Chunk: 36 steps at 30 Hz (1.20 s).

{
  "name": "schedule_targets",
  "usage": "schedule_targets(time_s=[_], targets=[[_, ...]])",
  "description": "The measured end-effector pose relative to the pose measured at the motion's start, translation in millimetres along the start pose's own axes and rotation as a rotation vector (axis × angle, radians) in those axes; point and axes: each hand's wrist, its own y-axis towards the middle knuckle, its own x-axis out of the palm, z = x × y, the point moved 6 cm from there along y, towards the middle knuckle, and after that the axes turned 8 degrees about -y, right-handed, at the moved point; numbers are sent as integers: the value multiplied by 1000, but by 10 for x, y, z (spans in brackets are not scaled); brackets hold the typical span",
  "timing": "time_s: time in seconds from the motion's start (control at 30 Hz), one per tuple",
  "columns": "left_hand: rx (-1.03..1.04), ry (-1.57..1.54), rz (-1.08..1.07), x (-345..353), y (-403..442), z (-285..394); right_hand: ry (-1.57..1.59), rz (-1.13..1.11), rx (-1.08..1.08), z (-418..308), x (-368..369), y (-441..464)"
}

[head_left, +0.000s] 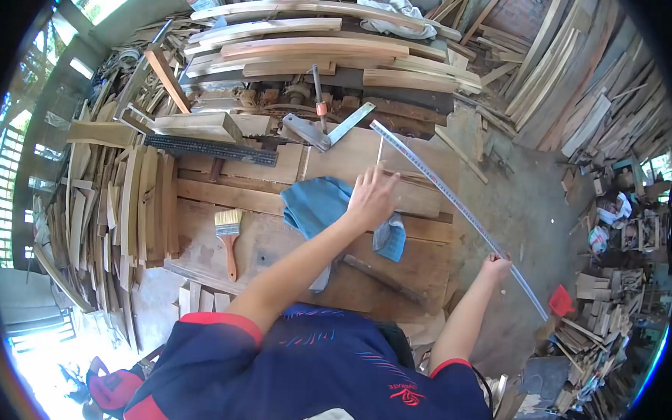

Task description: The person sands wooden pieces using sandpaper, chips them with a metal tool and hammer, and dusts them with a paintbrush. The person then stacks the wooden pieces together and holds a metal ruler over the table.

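My right hand [497,267] is closed around a long metal ruler [444,188], gripping it below its middle. The ruler slants from the right part of the workbench [325,295] out over the floor. My left hand [373,199] is over the bench beside a crumpled blue cloth [314,202], fingers apart and holding nothing I can see. Whether it touches the wood below is unclear. A try square [348,126] lies beyond that hand. Nearer my body are a flat paintbrush [228,239] and a dark bar-like tool [385,280].
A black ruler [212,149] and a thick wood block [198,125] sit at the bench's far left. An upright clamp [320,102] stands behind the try square. Stacked boards [140,203] line the left side; curved planks [312,46] lie at the back. Concrete floor [521,194] shows right.
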Motion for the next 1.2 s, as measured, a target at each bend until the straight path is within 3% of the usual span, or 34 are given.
schedule_targets(time_s=[0.07,0.17,0.43,0.57,0.73,0.97,1.07,1.2], targets=[[191,130,130,197,-56,-37,-26,28,-21,-58,-126,2],[134,107,-41,-27,-191,-114,-16,68,-61,-155,-384,183],[303,157,-62,-170,-415,-560,-146,207,-176,-485,-358,298],[307,107,-52,-302,-587,-681,-187,95,-225,-474,-162,361],[229,81,-58,-459,-1028,-729,-153,-90,-215,-295,136,541],[139,-4,-75,-674,-1471,-818,-235,-185,-163,26,585,365],[142,-82,51,-929,-1467,-736,-250,-218,-142,196,754,502],[-152,-406,286,-922,-1240,-1052,-307,-156,-133,125,970,233]])
